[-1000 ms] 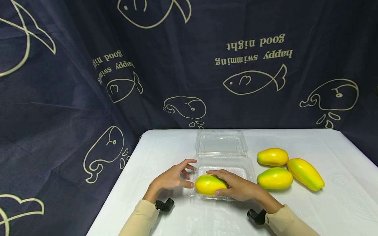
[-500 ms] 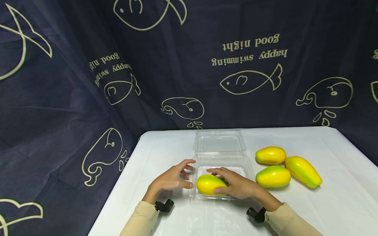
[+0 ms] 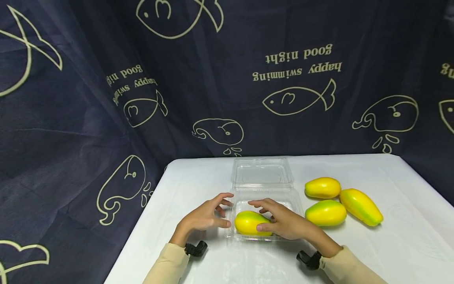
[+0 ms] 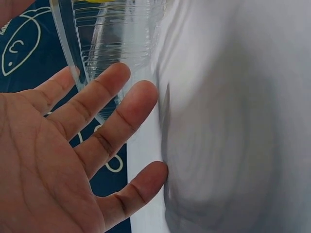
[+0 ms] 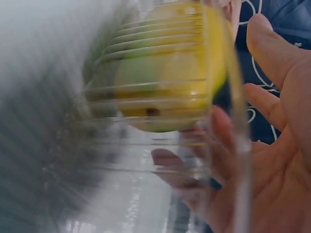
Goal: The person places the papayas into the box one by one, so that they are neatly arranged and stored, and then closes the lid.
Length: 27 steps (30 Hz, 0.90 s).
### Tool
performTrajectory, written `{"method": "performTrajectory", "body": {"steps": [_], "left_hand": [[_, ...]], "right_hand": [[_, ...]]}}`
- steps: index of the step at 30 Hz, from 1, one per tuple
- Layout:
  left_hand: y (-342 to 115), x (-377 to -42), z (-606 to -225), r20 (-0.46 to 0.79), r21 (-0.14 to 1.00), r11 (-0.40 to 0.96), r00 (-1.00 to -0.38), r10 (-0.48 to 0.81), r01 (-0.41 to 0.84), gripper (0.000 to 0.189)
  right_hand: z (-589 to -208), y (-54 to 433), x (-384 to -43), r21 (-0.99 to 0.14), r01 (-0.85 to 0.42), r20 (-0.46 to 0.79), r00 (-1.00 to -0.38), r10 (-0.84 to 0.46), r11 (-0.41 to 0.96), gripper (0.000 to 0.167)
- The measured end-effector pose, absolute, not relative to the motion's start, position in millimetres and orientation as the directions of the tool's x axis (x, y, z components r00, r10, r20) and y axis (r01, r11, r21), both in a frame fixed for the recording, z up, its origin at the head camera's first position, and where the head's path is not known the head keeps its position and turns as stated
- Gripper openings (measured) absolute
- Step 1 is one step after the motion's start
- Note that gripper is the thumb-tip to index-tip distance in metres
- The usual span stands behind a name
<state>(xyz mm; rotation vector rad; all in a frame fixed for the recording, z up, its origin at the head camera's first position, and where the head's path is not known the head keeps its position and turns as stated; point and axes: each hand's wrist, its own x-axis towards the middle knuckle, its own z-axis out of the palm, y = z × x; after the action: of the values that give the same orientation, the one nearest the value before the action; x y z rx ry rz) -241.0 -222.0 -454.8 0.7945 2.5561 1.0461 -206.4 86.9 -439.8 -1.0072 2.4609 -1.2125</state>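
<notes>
A yellow-green papaya (image 3: 246,223) lies in the near part of a clear plastic clamshell box (image 3: 298,205), whose lid (image 3: 262,172) is folded back flat. My right hand (image 3: 289,221) is over the box's right side, fingers spread and loosely bent around the papaya's right end. In the right wrist view, the papaya (image 5: 165,73) shows through the ribbed box wall, and the right hand's fingers stand apart from it. To the left of the box, my left hand (image 3: 203,215) holds nothing. Its relaxed fingers are at the box's left rim.
Three more papayas lie together on the white table (image 3: 198,177) right of the box: one at the back (image 3: 322,187), one in front (image 3: 325,213) and a longer one (image 3: 361,207). A dark printed cloth (image 3: 213,79) hangs behind and to the left.
The right hand's fingers have loosened and lifted slightly off the papaya, which stays in the box. The left hand holds nearly the same pose. The head view has shifted slightly.
</notes>
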Motion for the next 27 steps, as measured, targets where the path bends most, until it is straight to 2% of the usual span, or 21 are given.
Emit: {"method": "performTrajectory", "body": {"steps": [10,17,27], "left_hand": [[-222,-241,-455,-0.041,0.716,0.580,-0.806,0.590,0.389,0.084],[-223,-242,-456,-0.035,0.717,0.575,-0.804,0.594,0.393,0.085],[-222,-242,-454,-0.036,0.721,0.571,-0.802,0.596,0.393,0.085]], "right_hand": [[-425,95,-200,-0.744,-0.482,0.220,-0.831,-0.512,0.463,0.059],[-414,105,-200,-0.724,-0.478,0.297,-0.866,-0.401,0.497,0.058],[-404,128,-200,-0.712,-0.410,0.295,-0.912,-0.287,0.570,0.059]]}}
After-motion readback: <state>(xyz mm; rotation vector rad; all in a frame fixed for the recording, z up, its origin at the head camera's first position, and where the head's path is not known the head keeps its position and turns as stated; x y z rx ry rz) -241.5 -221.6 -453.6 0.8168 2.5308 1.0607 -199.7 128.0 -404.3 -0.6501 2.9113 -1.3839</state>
